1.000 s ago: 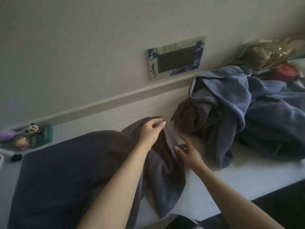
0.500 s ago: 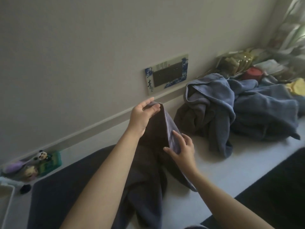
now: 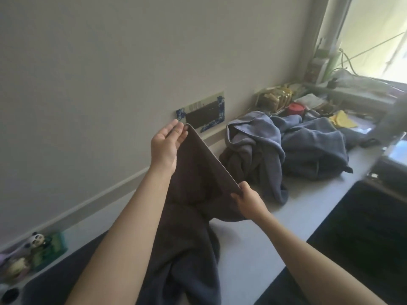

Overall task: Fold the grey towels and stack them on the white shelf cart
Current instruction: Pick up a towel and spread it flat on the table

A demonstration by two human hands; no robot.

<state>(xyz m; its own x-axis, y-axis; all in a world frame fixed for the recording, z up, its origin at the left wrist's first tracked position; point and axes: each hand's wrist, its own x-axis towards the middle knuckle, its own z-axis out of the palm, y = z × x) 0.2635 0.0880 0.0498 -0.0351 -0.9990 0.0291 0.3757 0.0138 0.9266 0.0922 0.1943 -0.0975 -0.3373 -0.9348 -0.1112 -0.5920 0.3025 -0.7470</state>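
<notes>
Centre frame, head view: left hand (image 3: 167, 148) pinches the top corner of a dark grey towel (image 3: 193, 194), fingers (image 3: 179, 134) closed on its edge | right hand (image 3: 247, 200) clenches the lower corner | towel hangs to the white tabletop (image 3: 253, 245) | right of centre, heaped grey towels (image 3: 286, 148) lie crumpled by the wall.

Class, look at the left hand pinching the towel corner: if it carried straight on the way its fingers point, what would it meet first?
The left hand points up and away toward the wall. It would probably first meet the blue-and-white framed panel mounted there, just beyond the dark grey towel corner, though depth is unclear.
</notes>
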